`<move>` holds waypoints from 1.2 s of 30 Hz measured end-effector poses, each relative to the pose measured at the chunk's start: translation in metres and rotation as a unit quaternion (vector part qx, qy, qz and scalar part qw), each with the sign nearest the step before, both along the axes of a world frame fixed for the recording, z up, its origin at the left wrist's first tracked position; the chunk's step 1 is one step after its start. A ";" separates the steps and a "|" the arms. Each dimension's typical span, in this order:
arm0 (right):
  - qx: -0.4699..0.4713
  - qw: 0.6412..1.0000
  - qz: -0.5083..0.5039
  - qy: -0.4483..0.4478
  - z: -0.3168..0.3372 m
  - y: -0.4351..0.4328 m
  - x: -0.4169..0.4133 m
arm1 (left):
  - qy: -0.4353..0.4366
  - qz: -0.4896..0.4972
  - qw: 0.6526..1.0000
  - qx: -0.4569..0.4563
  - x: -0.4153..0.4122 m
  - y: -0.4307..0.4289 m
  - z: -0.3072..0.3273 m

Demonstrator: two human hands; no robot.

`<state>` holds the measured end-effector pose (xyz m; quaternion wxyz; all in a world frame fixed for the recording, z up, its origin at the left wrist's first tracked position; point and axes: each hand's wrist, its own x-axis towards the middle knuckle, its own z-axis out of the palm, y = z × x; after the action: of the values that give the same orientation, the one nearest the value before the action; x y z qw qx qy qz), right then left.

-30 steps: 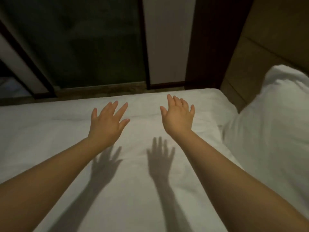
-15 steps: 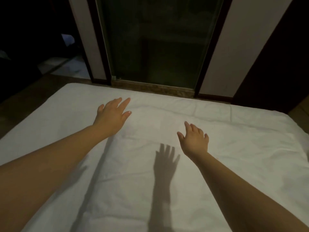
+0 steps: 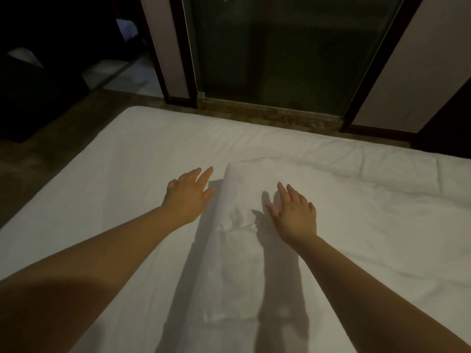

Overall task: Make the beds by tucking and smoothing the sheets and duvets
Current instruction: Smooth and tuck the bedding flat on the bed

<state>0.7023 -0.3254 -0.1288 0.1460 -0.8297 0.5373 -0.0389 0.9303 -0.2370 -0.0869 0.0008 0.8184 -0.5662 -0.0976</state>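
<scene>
White duvet (image 3: 356, 225) covers the bed, and on it the left hand (image 3: 188, 197) is palm down, fingers straight and slightly spread, grasping nothing, just beside a raised fold (image 3: 237, 225) of the cloth. Right of the fold, the right hand (image 3: 293, 215) is likewise flat and released, fingers fanned; whether either palm presses the cloth I cannot tell. Dark floor (image 3: 38, 161) borders the bed's left edge, the far edge meets a stone sill (image 3: 280, 115) below a glass door (image 3: 280, 47), and open duvet lies on either side of the arms.

No text, label, number or sign can be read on the white duvet (image 3: 331, 225) or the glass door (image 3: 280, 47).
</scene>
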 end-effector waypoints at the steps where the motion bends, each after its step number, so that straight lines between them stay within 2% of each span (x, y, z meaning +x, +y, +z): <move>1: 0.000 1.000 0.010 0.004 -0.008 -0.007 0.011 | 0.015 -0.008 1.000 0.005 0.003 -0.012 -0.010; 5: -0.014 1.000 -0.021 0.016 -0.040 -0.039 0.042 | 0.068 -0.050 0.996 -0.004 0.019 -0.063 -0.053; 9: -0.020 0.998 -0.011 0.054 -0.068 -0.070 0.061 | 0.176 -0.059 0.982 0.019 0.040 -0.100 -0.091; 12: -0.029 0.997 0.005 0.064 -0.081 -0.096 0.077 | 0.258 -0.038 0.965 0.022 0.046 -0.131 -0.111; 16: -0.063 0.997 -0.034 0.038 -0.078 -0.152 0.093 | 0.358 0.043 0.933 -0.009 0.035 -0.169 -0.128; 18: 0.003 0.995 -0.032 0.092 -0.069 -0.183 0.100 | 0.399 0.073 0.914 -0.030 0.031 -0.180 -0.136; 20: 0.120 0.984 -0.033 0.128 -0.056 -0.200 0.104 | 0.427 0.083 0.899 -0.052 0.033 -0.188 -0.143; 22: 0.175 0.980 -0.039 0.086 -0.040 -0.197 0.101 | 0.470 0.096 0.875 -0.062 0.038 -0.195 -0.146; 25: 0.124 0.992 0.002 0.011 -0.016 -0.172 0.082 | 0.545 0.090 0.833 -0.038 0.043 -0.204 -0.136; 28: 0.043 0.996 0.076 -0.021 -0.003 -0.143 0.063 | 0.588 0.024 0.808 0.011 0.043 -0.212 -0.118; 32: -0.090 0.980 0.174 -0.048 -0.004 -0.104 0.042 | 0.563 -0.052 0.819 0.094 0.031 -0.216 -0.102; 36: -0.124 0.969 0.201 -0.070 -0.007 -0.058 0.019 | 0.513 -0.074 0.849 0.100 0.020 -0.199 -0.109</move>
<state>0.7209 -0.3837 -0.1356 0.0841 -0.9275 0.3388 -0.1336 0.9504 -0.4357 -0.1958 0.2025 0.6032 -0.5313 -0.5593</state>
